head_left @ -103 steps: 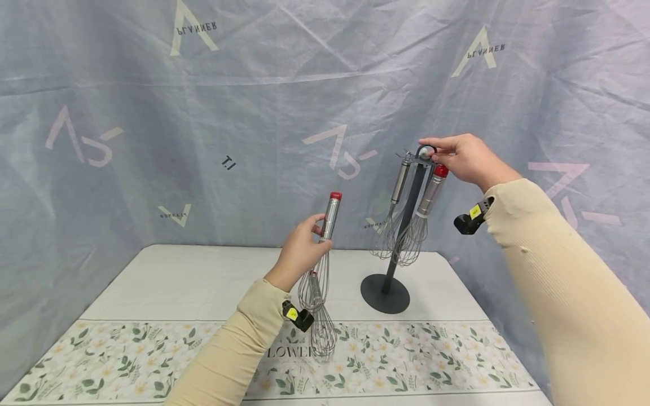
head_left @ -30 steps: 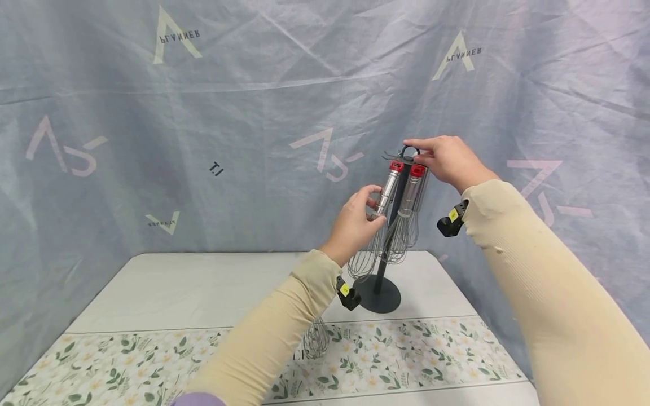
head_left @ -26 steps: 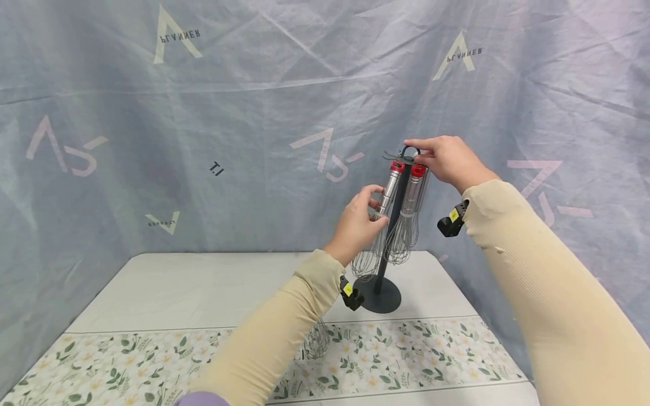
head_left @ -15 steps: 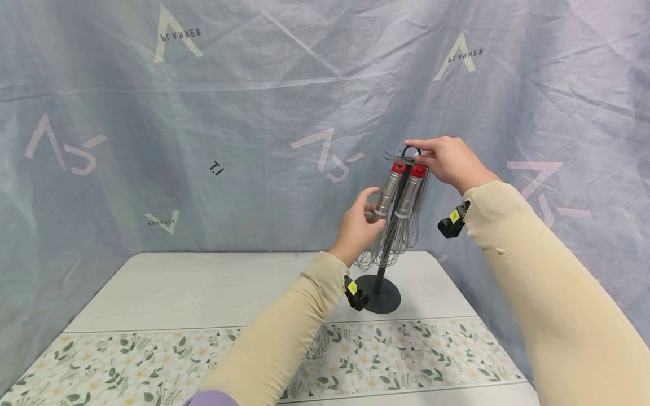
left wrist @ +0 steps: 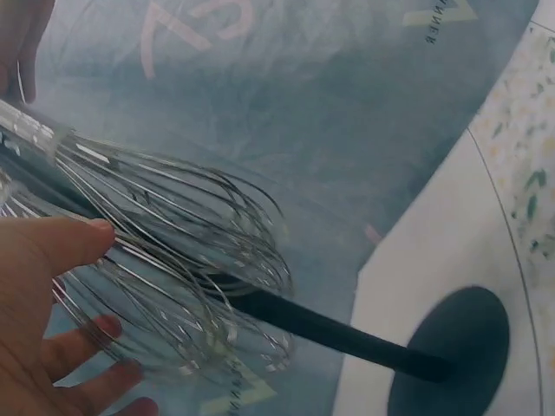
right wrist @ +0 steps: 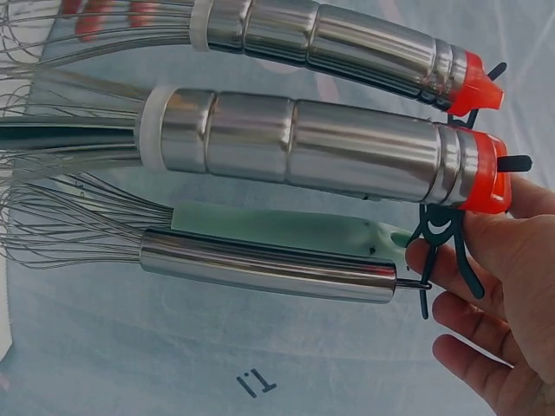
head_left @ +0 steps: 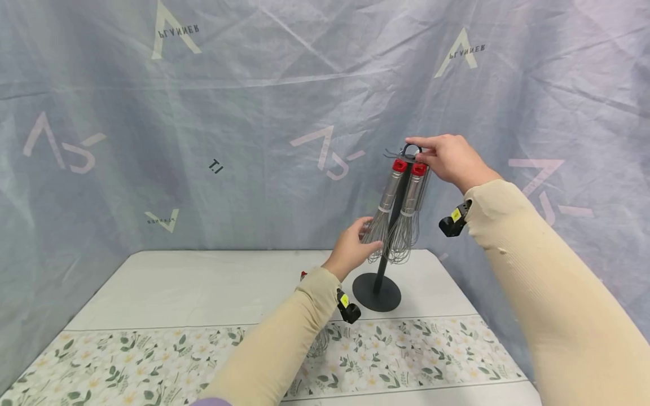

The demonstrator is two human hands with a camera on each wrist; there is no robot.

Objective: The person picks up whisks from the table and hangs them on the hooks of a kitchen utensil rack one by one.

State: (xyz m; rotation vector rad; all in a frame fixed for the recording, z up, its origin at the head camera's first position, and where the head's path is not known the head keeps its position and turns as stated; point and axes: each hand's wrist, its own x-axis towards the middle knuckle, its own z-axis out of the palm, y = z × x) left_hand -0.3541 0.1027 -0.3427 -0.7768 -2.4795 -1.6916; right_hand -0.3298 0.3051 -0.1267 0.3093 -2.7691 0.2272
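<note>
Two steel whisks with red caps hang by their handle ends from hooks on a dark metal stand [head_left: 377, 299]. Beside the wires of the left whisk [head_left: 390, 189], my left hand [head_left: 352, 245] is spread, thumb in front and fingers behind in the left wrist view, not closed on them. The other red-capped whisk [head_left: 410, 194] hangs just to the right. My right hand [head_left: 452, 160] pinches the ring at the stand's top. In the right wrist view a slim steel-handled whisk [right wrist: 269, 264] and a pale green handle [right wrist: 286, 227] hang there too.
Another whisk [head_left: 319, 345] lies on the table [head_left: 203, 287], mostly hidden by my left forearm; its red end shows above the sleeve. A floral strip [head_left: 396, 355] crosses the table's front. Grey-blue cloth [head_left: 244, 113] hangs behind.
My left hand brought the red-capped whisk right to the stand, where it now hangs on a hook. That hand then loosened and slid down to the wires. My right hand stays on the ring.
</note>
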